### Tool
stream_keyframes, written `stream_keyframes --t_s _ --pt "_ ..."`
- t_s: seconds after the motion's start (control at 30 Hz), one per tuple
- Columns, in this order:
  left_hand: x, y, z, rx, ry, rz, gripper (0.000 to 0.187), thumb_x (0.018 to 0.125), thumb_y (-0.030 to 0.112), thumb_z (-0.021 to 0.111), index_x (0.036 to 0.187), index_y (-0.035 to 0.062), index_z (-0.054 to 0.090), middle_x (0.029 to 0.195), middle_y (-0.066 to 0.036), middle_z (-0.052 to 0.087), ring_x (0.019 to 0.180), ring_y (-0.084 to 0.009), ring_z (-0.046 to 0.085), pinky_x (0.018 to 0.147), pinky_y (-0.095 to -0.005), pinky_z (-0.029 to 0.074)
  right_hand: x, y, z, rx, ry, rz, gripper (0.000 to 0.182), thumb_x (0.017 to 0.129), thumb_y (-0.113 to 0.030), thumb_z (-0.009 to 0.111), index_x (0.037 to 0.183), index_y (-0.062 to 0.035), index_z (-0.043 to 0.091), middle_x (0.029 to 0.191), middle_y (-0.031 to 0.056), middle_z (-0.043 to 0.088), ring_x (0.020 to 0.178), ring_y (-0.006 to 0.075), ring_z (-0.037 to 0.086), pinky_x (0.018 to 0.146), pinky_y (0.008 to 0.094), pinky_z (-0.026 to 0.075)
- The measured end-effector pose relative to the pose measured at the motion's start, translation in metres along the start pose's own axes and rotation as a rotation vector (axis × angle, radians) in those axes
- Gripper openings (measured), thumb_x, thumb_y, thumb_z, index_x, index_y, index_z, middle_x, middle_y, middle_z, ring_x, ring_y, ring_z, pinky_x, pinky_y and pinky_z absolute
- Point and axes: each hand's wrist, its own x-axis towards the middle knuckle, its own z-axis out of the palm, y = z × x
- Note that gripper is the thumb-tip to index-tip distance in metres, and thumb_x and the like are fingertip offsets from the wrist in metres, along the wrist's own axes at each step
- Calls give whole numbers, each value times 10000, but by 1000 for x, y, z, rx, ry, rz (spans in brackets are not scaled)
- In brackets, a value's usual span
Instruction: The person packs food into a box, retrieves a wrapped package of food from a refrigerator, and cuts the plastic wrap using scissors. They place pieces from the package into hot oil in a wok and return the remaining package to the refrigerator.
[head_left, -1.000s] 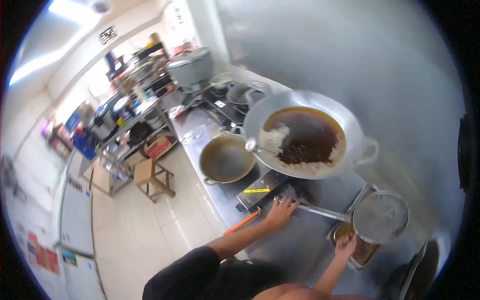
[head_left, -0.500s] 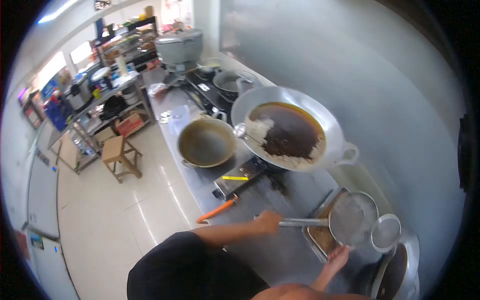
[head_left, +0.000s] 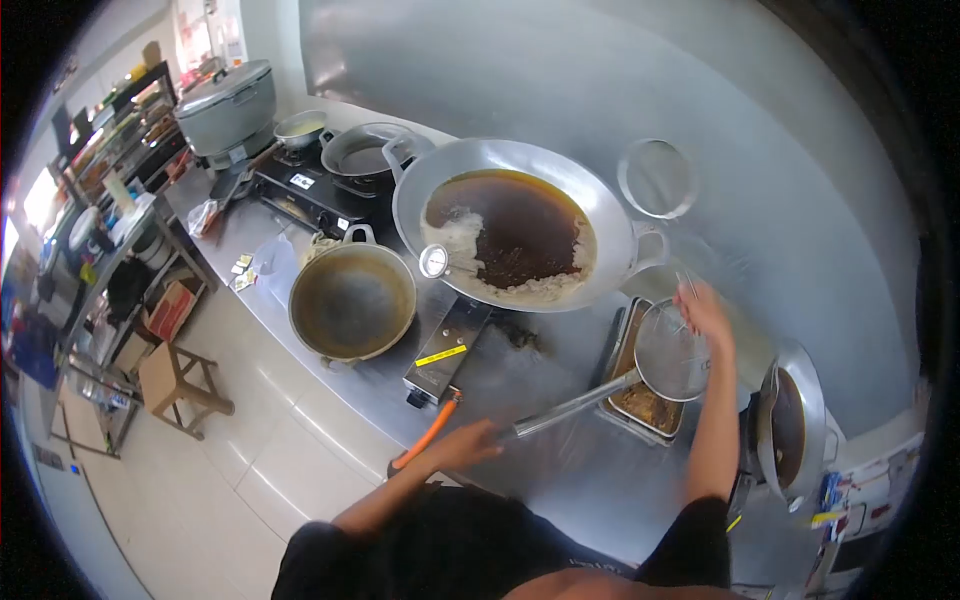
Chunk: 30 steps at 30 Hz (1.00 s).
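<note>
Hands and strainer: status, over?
Left hand by handle end of long-handled round metal strainer; right hand near its rim; holds unclear. Strainer above rectangular metal tray. No obvious obstruction.

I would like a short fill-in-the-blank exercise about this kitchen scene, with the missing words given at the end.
1. The hose near the front edge of the counter is coloured ____.
2. A dial thermometer is at the rim of the big wok, and its face is coloured ____.
3. The mesh of the long-handled strainer is over a tray whose shape (round or rectangular) is ____.

Missing words: orange; white; rectangular.
</note>
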Motion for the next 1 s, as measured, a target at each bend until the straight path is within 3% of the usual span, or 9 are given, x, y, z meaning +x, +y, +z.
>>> stream_keyframes --t_s 0.07,0.2,0.3,0.4,0.5,0.8,0.87,0.93,1.0 --pt "-37 -13 -19 -53 -115 -59 467 923 311 615 1302 65 497 1093 -147 652 1034 -288 621 876 -385 488 44 -31 5 -341 -22 -4 432 962 -364 477 731 -16 588 546 68 540 374 185 495 378 349 388" --pt "-103 -83 -40 -193 -149 -181 388 936 306 605 1210 36 555 1019 -109 656 955 -203 620 827 -326 493 139 -34 39 -1034 214 -376 271 862 -177 525 709 13 645 690 158 647 622 315 639 599 467 493" --pt "-151 -140 -49 -394 -21 -325 356 932 308 614 1154 30 587 961 -85 651 854 -156 618 746 -298 508 136 -104 72 -1183 177 -84 170 795 -102 554 739 -4 681 756 152 678 740 294 669 647 453 499" --pt "-198 -189 -51 -598 183 -532 345 919 305 631 1139 40 603 922 -82 647 771 -138 610 670 -279 520 155 -130 117 -1401 -393 226 120 793 -63 548 753 -33 656 696 93 641 642 247 623 567 420 478" --pt "-252 -259 -25 -708 377 -781 368 894 309 659 1136 38 605 914 -103 648 748 -157 615 647 -291 531 187 -123 159 -1266 -907 431 97 842 -81 539 780 -63 611 618 18 565 536 168 538 482 363 434" --pt "-361 -350 29 -593 259 -1068 499 873 393 650 1180 12 552 1056 -192 634 956 -332 623 815 -451 535 113 -214 209 -677 -988 352 194 929 -189 469 783 -68 511 553 -27 434 419 78 343 413 279 317" --pt "-356 -374 35 -746 364 -1190 510 865 408 658 1172 14 554 1037 -185 637 930 -322 627 796 -443 536 99 -225 212 -609 -943 285 239 946 -241 481 776 -75 508 546 -34 414 419 75 340 403 271 298" --pt "-349 -380 14 -606 293 -991 480 856 433 671 1099 26 594 925 -149 649 804 -267 631 709 -401 538 85 -234 212 -533 -925 231 290 965 -283 485 763 -76 499 531 -31 406 409 77 342 389 274 288" --pt "-330 -378 0 -663 393 -1015 461 841 439 692 1049 35 616 846 -119 653 714 -221 626 636 -366 537 71 -241 208 -449 -927 189 344 985 -316 479 743 -71 484 509 -18 411 389 85 348 372 286 286"
